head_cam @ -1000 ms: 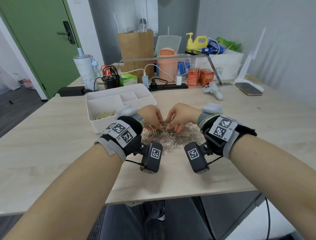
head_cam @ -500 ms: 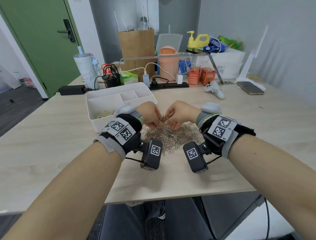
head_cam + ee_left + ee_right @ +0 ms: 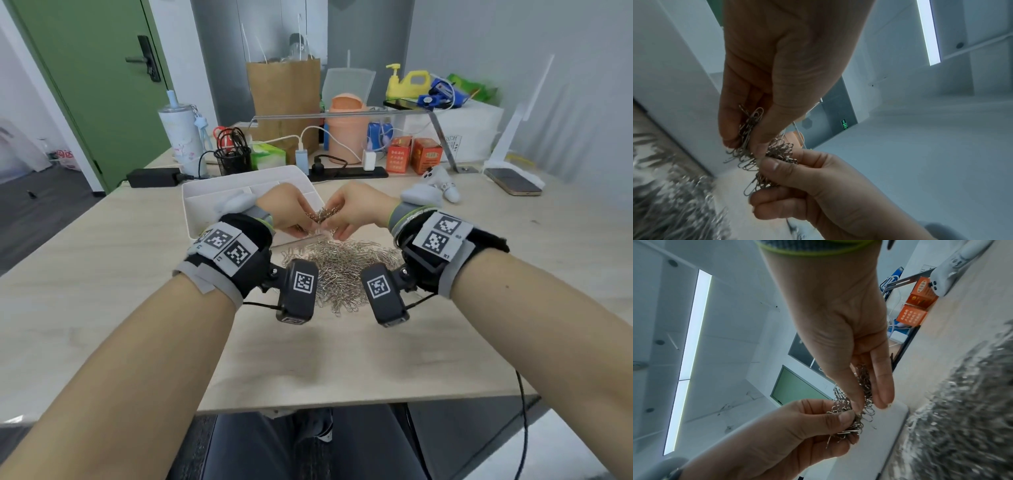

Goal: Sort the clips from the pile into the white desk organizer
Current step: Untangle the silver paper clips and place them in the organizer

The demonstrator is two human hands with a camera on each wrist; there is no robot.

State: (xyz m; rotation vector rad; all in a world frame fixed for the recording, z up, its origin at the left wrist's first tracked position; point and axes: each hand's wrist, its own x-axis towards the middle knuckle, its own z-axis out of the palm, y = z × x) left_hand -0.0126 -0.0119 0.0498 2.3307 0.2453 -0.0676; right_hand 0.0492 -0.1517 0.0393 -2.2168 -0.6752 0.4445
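A loose pile of silver paper clips (image 3: 342, 270) lies on the wooden table in front of me. Just behind it, to the left, stands the white desk organizer (image 3: 205, 192), partly hidden by my left wrist. My left hand (image 3: 303, 224) and right hand (image 3: 335, 226) meet above the far edge of the pile. Both pinch one tangled bunch of clips (image 3: 323, 215) held in the air. In the left wrist view my left hand (image 3: 742, 144) grips the bunch (image 3: 777, 151) from above. The right wrist view shows my right hand (image 3: 871, 404) pinching the same bunch (image 3: 846, 400).
Behind the organizer are a black mesh pen cup (image 3: 233, 159), a power strip (image 3: 346, 171), two orange boxes (image 3: 414, 159) and a white controller (image 3: 442, 183). A phone (image 3: 513, 181) lies far right. The table's front edge (image 3: 342, 401) is close to me.
Both hands have risen a little from the pile, lifting the tangled bunch of clips between them. The pile and the organizer have stayed in place.
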